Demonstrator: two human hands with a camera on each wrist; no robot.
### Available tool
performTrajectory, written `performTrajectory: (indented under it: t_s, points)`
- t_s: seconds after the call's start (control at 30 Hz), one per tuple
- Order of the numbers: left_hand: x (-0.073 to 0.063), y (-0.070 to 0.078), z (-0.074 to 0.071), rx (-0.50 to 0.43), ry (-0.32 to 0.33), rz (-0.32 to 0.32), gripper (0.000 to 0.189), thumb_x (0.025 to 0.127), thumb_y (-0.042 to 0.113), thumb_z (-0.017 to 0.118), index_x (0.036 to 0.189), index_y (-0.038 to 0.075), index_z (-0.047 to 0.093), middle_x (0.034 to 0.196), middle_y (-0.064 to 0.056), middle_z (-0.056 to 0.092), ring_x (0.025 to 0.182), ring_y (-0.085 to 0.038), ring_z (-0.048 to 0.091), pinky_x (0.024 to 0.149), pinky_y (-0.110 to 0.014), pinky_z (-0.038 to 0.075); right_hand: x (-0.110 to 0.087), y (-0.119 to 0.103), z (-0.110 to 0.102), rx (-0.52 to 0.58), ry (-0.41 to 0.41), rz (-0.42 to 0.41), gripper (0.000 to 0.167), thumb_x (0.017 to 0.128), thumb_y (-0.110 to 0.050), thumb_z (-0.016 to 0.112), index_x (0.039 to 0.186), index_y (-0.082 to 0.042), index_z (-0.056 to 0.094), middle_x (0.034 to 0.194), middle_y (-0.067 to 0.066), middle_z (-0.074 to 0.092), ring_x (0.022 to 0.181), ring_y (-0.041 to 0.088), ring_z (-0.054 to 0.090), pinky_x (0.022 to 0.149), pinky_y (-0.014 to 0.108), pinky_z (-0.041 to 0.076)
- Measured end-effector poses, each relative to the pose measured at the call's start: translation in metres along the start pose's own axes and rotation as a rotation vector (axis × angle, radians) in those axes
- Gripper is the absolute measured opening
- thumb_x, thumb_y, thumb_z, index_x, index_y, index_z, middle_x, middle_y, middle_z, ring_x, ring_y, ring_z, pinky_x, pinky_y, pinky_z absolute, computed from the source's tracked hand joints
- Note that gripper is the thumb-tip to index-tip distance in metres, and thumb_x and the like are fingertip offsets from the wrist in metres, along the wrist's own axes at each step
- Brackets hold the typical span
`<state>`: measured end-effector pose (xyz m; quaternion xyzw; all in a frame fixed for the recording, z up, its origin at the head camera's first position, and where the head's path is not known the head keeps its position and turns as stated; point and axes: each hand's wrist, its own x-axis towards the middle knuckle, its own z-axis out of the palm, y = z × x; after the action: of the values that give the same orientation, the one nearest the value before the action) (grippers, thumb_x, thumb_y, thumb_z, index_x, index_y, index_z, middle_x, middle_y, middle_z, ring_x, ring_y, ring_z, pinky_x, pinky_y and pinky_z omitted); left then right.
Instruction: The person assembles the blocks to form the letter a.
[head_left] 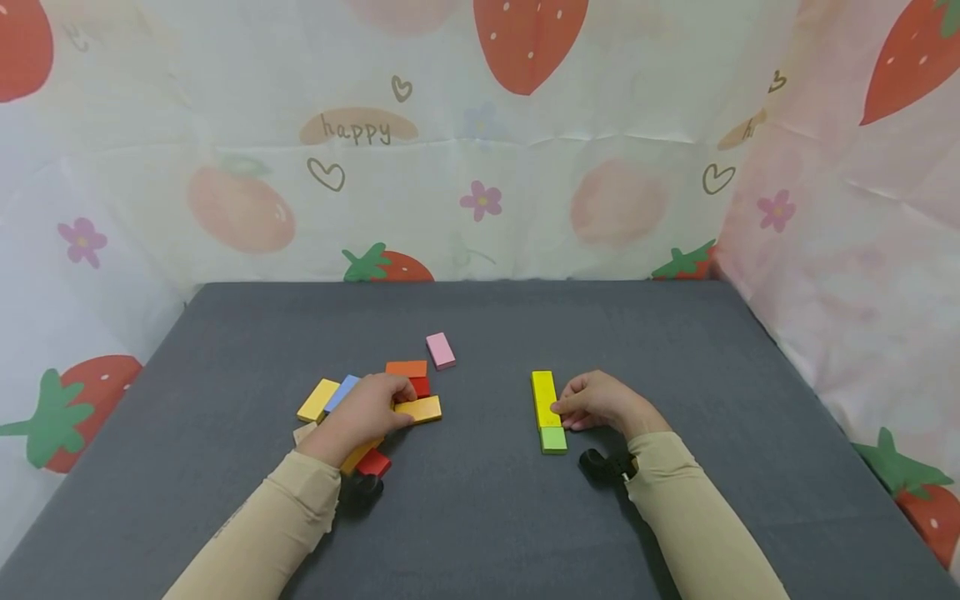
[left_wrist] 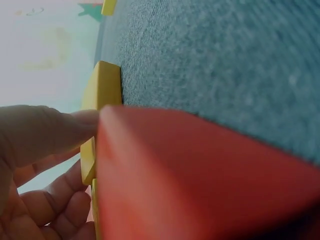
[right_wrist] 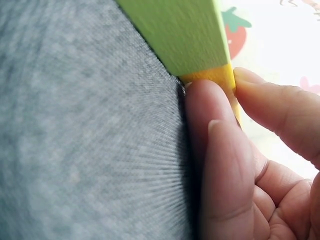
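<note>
Two grips: left hand (head_left: 363, 418) pinches amber block (head_left: 423, 409), right hand (head_left: 606, 404) yellow block (head_left: 543, 396); sideways nudge could displace green block (head_left: 553, 441).

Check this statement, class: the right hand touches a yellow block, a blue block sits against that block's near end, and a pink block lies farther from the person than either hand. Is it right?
Not quite: the head view shows a green block, not a blue one, against the near end of the yellow block. The rest stands.
</note>
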<state>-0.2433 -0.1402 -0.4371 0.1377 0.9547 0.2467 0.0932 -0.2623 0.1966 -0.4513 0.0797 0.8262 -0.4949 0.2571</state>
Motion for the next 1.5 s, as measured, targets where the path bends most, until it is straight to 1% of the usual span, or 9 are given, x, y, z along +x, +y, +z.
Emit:
performTrajectory:
  t_s: [0.13,0.2,0.37,0.43,0.63,0.87,1.1,1.33,1.5]
  points:
    - [-0.003,0.002,0.0,0.024,0.019,0.013,0.019,0.075,0.02,0.075,0.088,0.015,0.062,0.085,0.002,0.058,0.085,-0.019,0.047,0.077,-0.034,0.043,-0.001,0.0,0.001,0.002,0.001,-0.001,0.014,0.076,-0.014,0.073,0.079,-0.003,0.064,0.07,0.007,0.063,0.056,0.014,0.06,0.056,0.025,0.05]
    - [-0.004,0.003,0.0,0.037,0.021,0.019,0.019,0.076,0.02,0.075,0.09,0.015,0.063,0.085,0.003,0.058,0.086,-0.019,0.046,0.077,-0.034,0.043,-0.002,-0.001,0.001,0.003,0.0,0.0,0.014,0.076,-0.014,0.073,0.079,-0.003,0.064,0.071,0.007,0.063,0.056,0.014,0.06,0.055,0.025,0.05]
    - [-0.005,0.007,0.0,0.085,0.001,0.031,0.021,0.077,0.019,0.072,0.097,0.014,0.067,0.091,0.002,0.059,0.088,-0.018,0.047,0.081,-0.035,0.044,-0.001,-0.001,0.001,0.002,-0.001,0.011,0.014,0.076,-0.014,0.073,0.079,-0.004,0.065,0.07,0.007,0.064,0.055,0.014,0.059,0.054,0.024,0.05]
    - [-0.005,0.008,0.0,0.091,-0.006,0.027,0.021,0.078,0.018,0.072,0.098,0.014,0.066,0.092,0.001,0.059,0.088,-0.018,0.048,0.082,-0.036,0.045,0.0,-0.001,0.001,0.001,0.001,0.012,0.014,0.076,-0.014,0.073,0.079,-0.004,0.065,0.07,0.007,0.064,0.055,0.014,0.059,0.054,0.024,0.05]
    - [-0.006,0.01,0.0,0.061,-0.02,0.012,0.018,0.078,0.016,0.071,0.095,0.016,0.064,0.09,0.002,0.058,0.084,-0.017,0.049,0.08,-0.035,0.046,0.001,0.0,0.001,0.003,0.0,0.018,0.013,0.077,-0.014,0.073,0.079,-0.004,0.065,0.069,0.007,0.063,0.055,0.013,0.059,0.055,0.024,0.05]
    - [-0.008,0.01,0.0,0.05,-0.021,0.017,0.021,0.077,0.016,0.072,0.096,0.015,0.064,0.089,0.002,0.058,0.083,-0.016,0.05,0.079,-0.035,0.046,0.001,0.0,0.0,0.012,-0.009,0.028,0.014,0.076,-0.015,0.073,0.08,-0.004,0.065,0.07,0.006,0.063,0.055,0.013,0.059,0.054,0.024,0.05]
    - [-0.008,0.009,-0.001,0.014,-0.056,-0.003,0.017,0.079,0.02,0.071,0.095,0.016,0.067,0.084,0.004,0.06,0.078,-0.016,0.051,0.075,-0.031,0.046,0.0,-0.001,0.0,0.011,-0.005,0.028,0.014,0.076,-0.015,0.073,0.08,-0.004,0.065,0.071,0.007,0.063,0.055,0.013,0.059,0.055,0.024,0.05]
    - [-0.006,0.011,-0.002,-0.006,-0.042,0.034,0.015,0.08,0.02,0.07,0.094,0.017,0.067,0.082,0.005,0.059,0.076,-0.015,0.051,0.071,-0.029,0.046,0.0,0.0,-0.001,0.021,-0.016,0.016,0.015,0.075,-0.015,0.074,0.079,-0.004,0.064,0.071,0.007,0.064,0.055,0.014,0.059,0.055,0.024,0.05]
    - [-0.002,0.014,0.0,-0.057,-0.037,0.032,0.013,0.081,0.021,0.07,0.093,0.02,0.067,0.082,0.006,0.059,0.076,-0.015,0.051,0.072,-0.029,0.046,0.0,0.0,-0.001,0.017,-0.011,0.012,0.015,0.075,-0.015,0.074,0.079,-0.004,0.064,0.07,0.007,0.063,0.055,0.014,0.059,0.054,0.024,0.05]
